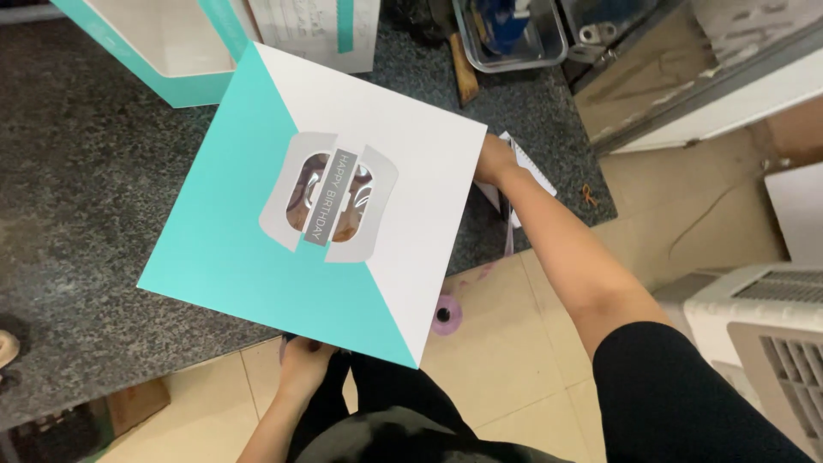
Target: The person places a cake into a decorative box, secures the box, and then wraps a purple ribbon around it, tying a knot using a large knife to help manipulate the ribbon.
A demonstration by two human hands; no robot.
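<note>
Nearest: left hand (302, 364) at lower corner of teal-and-white square box (257, 240), fingers tucked under its near edge, clamped on it from below. Right hand (495, 160) out at box's right side, mostly hidden behind the edge, gripping there; exact finger closure on that side cannot be told. Box held level-ish, rotated like a diamond, partly over edge of dark speckled counter (77, 189) and partly over tiled floor (514, 343). Grey cut-out window (330, 197) in lid centre, something brown inside, not clear what. Small pink spool (446, 315) on floor just beside box's lower right edge. White papers (531, 171) on counter behind right hand. Farther back: open teal-and-white box (163, 43) at top left on counter, metal tray (510, 34) with blue item at top centre. White vented appliance (763, 326) at right on floor.
</note>
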